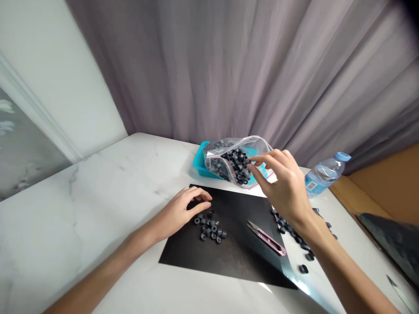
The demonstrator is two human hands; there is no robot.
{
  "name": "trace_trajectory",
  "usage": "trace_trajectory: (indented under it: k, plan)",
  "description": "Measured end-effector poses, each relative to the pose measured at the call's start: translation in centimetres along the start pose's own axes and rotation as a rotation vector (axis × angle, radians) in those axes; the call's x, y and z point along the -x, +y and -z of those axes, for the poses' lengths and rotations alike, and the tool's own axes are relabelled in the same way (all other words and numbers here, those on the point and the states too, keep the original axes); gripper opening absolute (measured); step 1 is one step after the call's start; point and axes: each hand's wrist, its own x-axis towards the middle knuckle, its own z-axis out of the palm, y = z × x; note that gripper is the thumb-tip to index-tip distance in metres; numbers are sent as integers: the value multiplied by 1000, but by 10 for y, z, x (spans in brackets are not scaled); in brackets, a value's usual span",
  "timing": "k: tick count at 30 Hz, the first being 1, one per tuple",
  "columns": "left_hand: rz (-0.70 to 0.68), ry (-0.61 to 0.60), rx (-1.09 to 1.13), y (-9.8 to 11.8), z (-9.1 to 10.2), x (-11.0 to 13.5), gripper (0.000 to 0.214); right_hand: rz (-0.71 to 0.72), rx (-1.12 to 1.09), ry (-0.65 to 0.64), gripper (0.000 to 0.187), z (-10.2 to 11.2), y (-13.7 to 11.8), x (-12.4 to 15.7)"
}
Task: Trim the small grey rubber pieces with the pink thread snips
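Here the right hand (284, 185) hovers with fingers loosely apart at the bag (234, 160) of rings, holding nothing. The left hand (183, 210) rests curled, empty, on the black mat (235, 253); a ring pile (211, 229) lies at its 4 o'clock, snips (266, 237) at 3.

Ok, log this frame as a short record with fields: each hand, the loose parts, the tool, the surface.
left hand: curled, resting on the black mat, beside a small pile of dark rings
right hand: raised, fingertips at the mouth of the clear bag of rings
bag rests on: turquoise tray
tool: pink thread snips on the mat
other rings: scattered under the right wrist
surface: white marble table
also: water bottle
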Motion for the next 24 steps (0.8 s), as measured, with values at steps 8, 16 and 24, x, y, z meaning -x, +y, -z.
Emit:
trace_trajectory:
  k: [8, 16, 24]
  plan:
    - [-28, -112, -73, -21, -4, -3, 21, 34, 53, 62, 20, 4, -3, 9]
    - [8, -18, 99, -11, -7, -6, 25, 159, -442, -339, 20, 18, -34, 31]
    - [63, -17, 433, 16, -11, 0, 27, -203, -591, -371, 24, -27, -48, 57]
